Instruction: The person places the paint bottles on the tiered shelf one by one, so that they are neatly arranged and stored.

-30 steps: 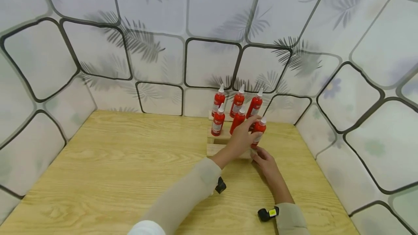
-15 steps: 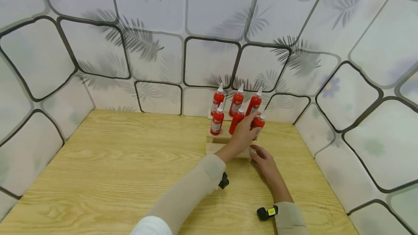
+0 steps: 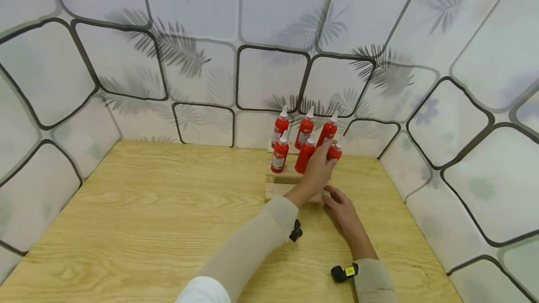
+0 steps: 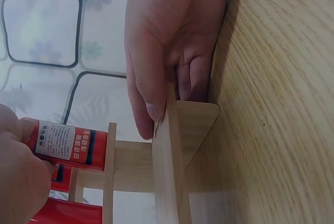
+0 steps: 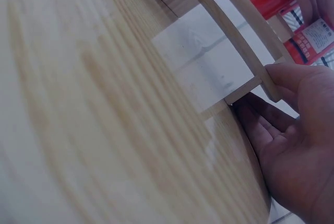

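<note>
My left hand (image 3: 318, 169) grips a red ink bottle (image 3: 335, 152) with a white nozzle at the right end of a stepped wooden rack (image 3: 277, 191). In the left wrist view this bottle (image 4: 73, 143), its label showing, has its base against the rack's middle board, or very close to it. Low at the rack's right end, my right hand (image 3: 342, 209) holds the front board. The right wrist view shows its thumb on top of the board and the other fingers (image 5: 261, 122) at the end piece below. Fingers of my left hand partly cover the gripped bottle.
Three matching bottles stand on the back step, the middle one (image 3: 305, 133) among them. Two more, such as the left one (image 3: 280, 155), stand on the step before it. Patterned wall covering (image 3: 202, 125) rises behind the wooden table (image 3: 147, 209).
My left hand has carried the bottle slightly back and up, from in front of the middle step to the step's right end. The right hand has stayed on the rack.
</note>
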{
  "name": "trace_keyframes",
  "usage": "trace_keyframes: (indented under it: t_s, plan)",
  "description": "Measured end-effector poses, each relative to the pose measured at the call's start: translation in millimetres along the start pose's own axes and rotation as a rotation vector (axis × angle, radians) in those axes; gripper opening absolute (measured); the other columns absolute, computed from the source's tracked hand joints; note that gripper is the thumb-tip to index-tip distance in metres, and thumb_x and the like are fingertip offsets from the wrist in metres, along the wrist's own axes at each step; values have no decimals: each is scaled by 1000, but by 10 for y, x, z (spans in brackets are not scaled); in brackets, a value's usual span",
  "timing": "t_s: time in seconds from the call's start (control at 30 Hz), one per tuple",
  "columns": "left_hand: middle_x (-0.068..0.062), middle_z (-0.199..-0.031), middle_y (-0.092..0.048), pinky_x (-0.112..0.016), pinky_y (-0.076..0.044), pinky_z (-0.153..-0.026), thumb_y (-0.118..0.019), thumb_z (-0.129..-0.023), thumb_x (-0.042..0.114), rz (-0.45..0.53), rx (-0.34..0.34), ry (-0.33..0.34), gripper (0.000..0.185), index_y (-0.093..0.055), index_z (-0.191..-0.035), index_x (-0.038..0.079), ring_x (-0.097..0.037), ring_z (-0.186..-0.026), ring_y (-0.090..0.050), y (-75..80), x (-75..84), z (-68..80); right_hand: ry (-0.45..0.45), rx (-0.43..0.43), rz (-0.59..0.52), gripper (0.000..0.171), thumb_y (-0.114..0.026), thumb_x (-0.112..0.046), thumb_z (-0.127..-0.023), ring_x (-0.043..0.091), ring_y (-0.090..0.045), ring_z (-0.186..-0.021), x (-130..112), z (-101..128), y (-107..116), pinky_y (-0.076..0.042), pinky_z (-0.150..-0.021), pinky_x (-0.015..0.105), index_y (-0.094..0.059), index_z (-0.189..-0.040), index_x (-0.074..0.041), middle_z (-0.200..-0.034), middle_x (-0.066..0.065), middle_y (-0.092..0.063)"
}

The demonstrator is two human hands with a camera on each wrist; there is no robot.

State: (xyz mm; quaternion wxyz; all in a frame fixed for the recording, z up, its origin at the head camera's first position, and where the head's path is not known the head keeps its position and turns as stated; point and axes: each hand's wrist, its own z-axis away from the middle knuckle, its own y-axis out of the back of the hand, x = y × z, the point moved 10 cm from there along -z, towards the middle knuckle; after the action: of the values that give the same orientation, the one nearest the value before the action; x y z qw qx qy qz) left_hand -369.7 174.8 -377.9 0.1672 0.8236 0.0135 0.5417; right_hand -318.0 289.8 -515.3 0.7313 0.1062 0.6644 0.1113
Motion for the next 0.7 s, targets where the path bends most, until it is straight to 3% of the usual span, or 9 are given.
trace_keyframes:
  t_s: [0.1, 0.2, 0.3, 0.37, 0.5, 0.7]
  plan:
    - [-5, -129, -57, -23, -54, -62, -61, -100, 9, 2, 11, 6, 55, -42, -150, 24, -15, -72, -58, -1, 4, -8, -2, 2, 4, 57, -62, -35, -101, 24, -44, -139, 4, -16, 4, -44, -93, 12, -47, -150, -11, -154, 12, -46]
    - [-5, -134, -57, -26, -57, -79, -61, -100, 8, -26, 29, 2, 56, -41, -150, 23, -14, -89, -61, 4, 15, 0, -2, 5, 5, 56, -63, -34, -100, 24, -45, -138, 14, -28, 10, -45, -95, 14, -48, -149, -10, -153, 13, -47]
    - [-5, -140, -55, -30, -51, -100, -61, -100, 8, -57, 38, -4, 57, -40, -151, 23, -15, -112, -56, 8, 23, 15, 1, 8, 8, 56, -64, -33, -100, 26, -44, -139, 22, -34, 14, -46, -103, 25, -48, -148, -9, -153, 13, -47]
    - [-6, -144, -54, -35, -48, -107, -61, -100, 9, -52, 34, -2, 59, -37, -153, 22, -17, -122, -55, 4, 25, 28, 3, 12, 17, 57, -64, -34, -100, 28, -41, -143, 23, -36, 20, -42, -111, 35, -48, -148, -9, -155, 14, -45]
    - [-7, -148, -50, -39, -45, -112, -62, -101, 14, -18, 17, 0, 64, -32, -157, 20, -20, -132, -51, 3, 32, 50, 12, 7, 22, 58, -64, -33, -99, 32, -30, -150, 21, -36, 18, -32, -119, 49, -47, -149, -9, -159, 17, -38]
    - [-5, -155, -42, -43, -41, -115, -62, -101, 22, 17, -17, -25, 65, -30, -158, 23, -20, -140, -45, 25, 112, 76, 17, -6, 17, 58, -64, -35, -100, 30, -32, -149, 14, -32, 17, -33, -119, 46, -47, -149, -9, -158, 16, -40]
